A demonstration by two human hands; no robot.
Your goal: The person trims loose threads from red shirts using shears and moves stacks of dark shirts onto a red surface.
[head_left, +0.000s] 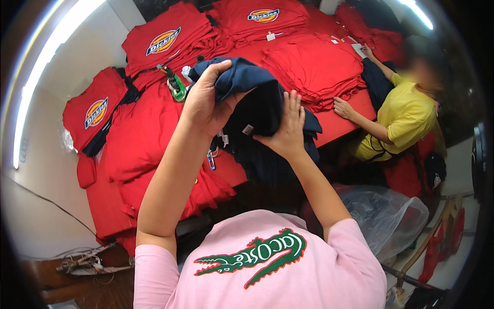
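A navy blue garment (252, 77) is lifted in front of me over the edge of the red-covered table. My left hand (206, 100) grips a bunched fold of it, thumb on top. My right hand (289, 126) lies against its right side with the fingers stretched out and the thumb apart. Between the hands the cloth opens onto a dark inner side, where a small white label (248, 129) shows. More navy cloth (262, 159) hangs below my right hand; whether it is the same piece I cannot tell.
Stacks of red shirts (314, 64) cover much of the table (103, 206). A green tool (177, 88) and a small white bottle (186, 72) stand left of the garment. At the right a co-worker in yellow (409, 116) handles cloth. Clear plastic (381, 216) lies beside me, lower right.
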